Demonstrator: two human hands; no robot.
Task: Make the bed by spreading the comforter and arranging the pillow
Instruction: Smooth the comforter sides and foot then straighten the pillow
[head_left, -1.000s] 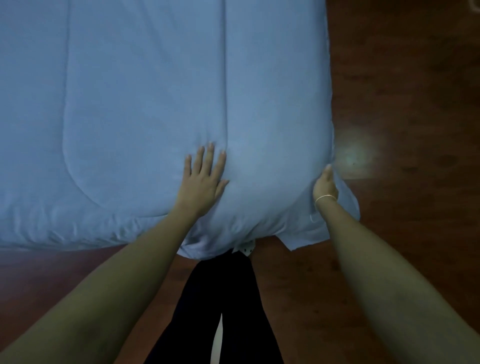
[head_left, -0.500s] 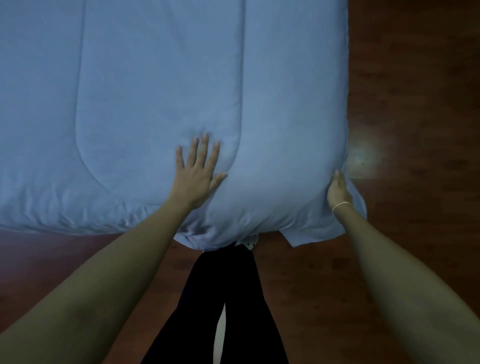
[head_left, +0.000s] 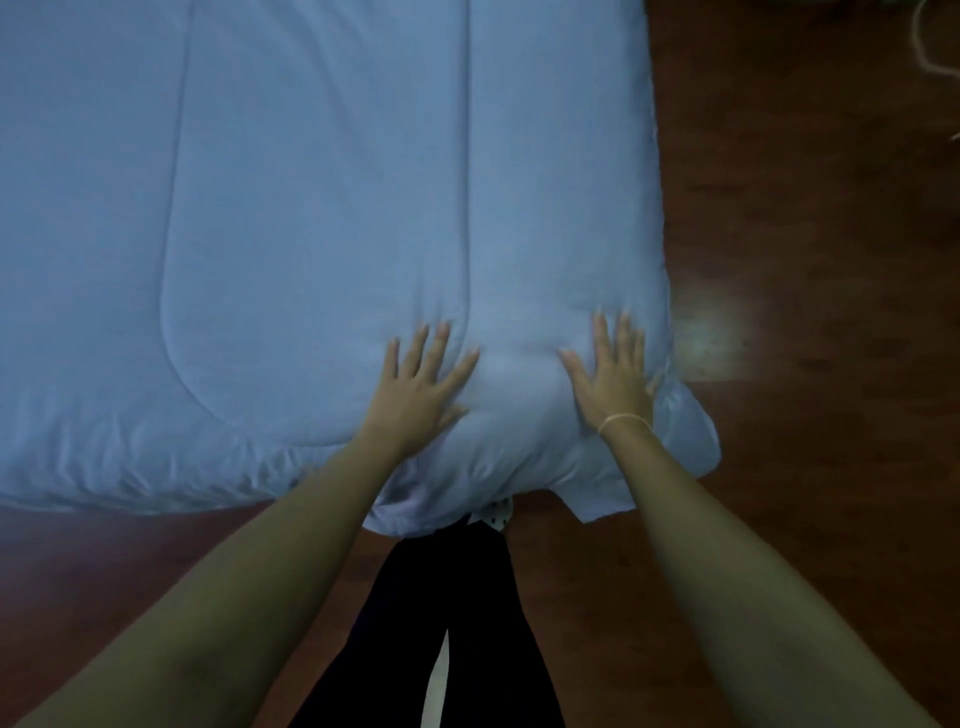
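Observation:
A pale blue quilted comforter (head_left: 311, 208) lies spread flat over the bed and fills the upper left of the head view. Its near edge bulges and droops toward me, and its right corner (head_left: 691, 441) hangs over the bed's side. My left hand (head_left: 421, 389) rests flat on the comforter near the front edge, fingers spread. Flat on the cloth to its right, close to the right edge, lies my right hand (head_left: 613, 374), fingers apart, a thin band on the wrist. No pillow is in view.
Dark brown wooden floor (head_left: 805, 260) runs along the bed's right side and in front of it. My dark trouser legs (head_left: 452, 623) stand against the bed's near edge. A pale cord (head_left: 930, 47) lies on the floor at the top right.
My right hand has left the comforter's right side edge and now lies flat on top of it. My left hand has stayed flat in about the same place.

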